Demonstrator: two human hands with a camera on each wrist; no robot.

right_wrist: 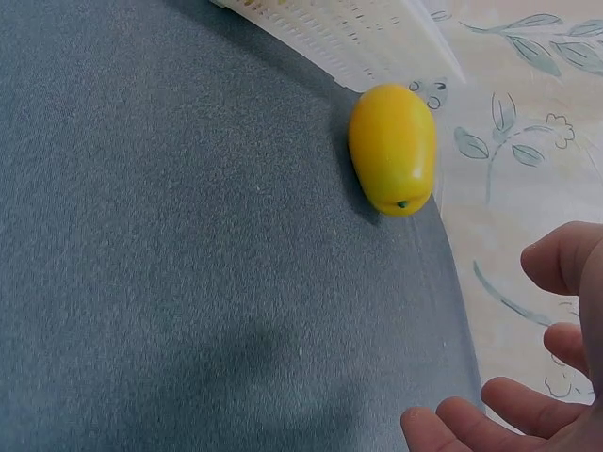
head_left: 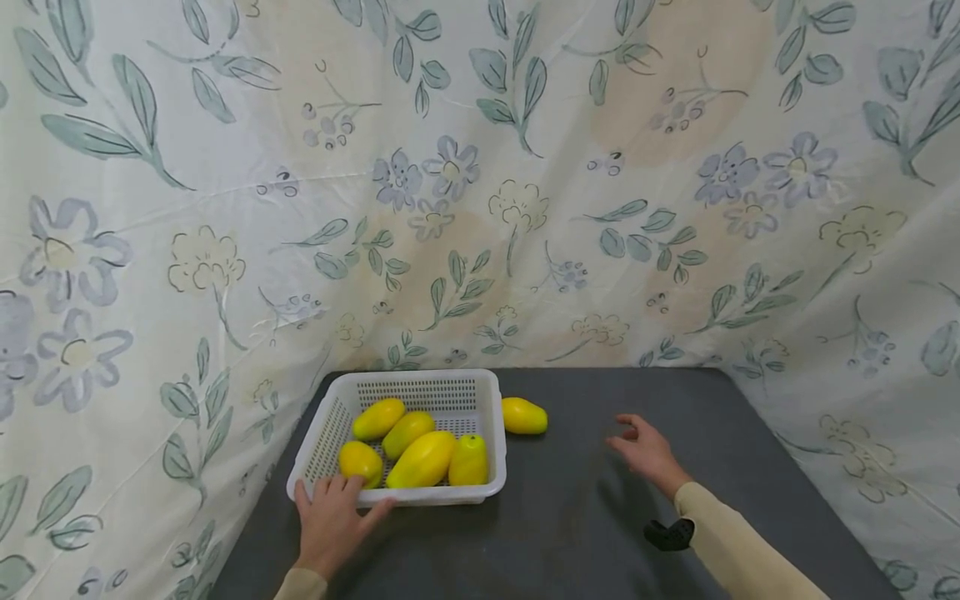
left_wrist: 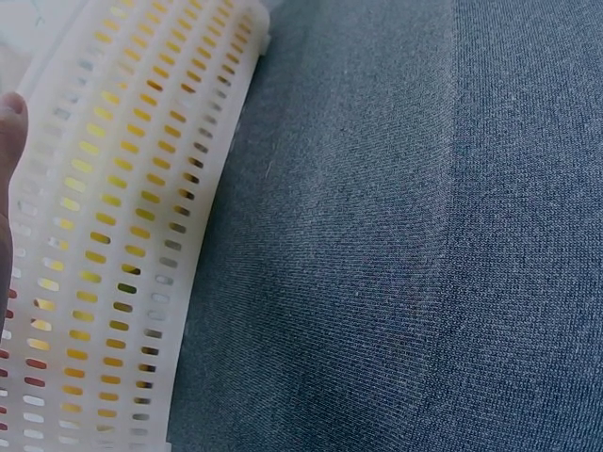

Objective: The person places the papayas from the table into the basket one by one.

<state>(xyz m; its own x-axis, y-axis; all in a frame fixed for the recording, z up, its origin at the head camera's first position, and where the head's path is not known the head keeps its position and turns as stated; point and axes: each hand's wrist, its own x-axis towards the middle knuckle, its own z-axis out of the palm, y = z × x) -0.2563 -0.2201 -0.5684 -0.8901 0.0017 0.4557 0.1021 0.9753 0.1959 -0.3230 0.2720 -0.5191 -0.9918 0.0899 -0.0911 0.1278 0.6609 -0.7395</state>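
In the head view, a white perforated plastic basket [head_left: 491,433] holds several yellow mangoes [head_left: 422,460] with greenish patches. My left hand [head_left: 333,521] grips its near-left rim, the fingers over the edge and the thumb along the outer front side. The left wrist view has the basket's slotted wall [left_wrist: 122,226] close up, with part of the thumb [left_wrist: 11,132] at the edge. One more mango [right_wrist: 394,149] lies on the table just right of the basket. My right hand [head_left: 647,454] hovers to the right of that mango, fingers loosely bent and holding nothing.
A dark grey cloth-like tabletop [head_left: 570,517] carries the basket and the loose mango. Behind and at both sides hangs a pale curtain [head_left: 465,275] with leaf and flower prints. A black strap device [head_left: 670,534] is on the right wrist.
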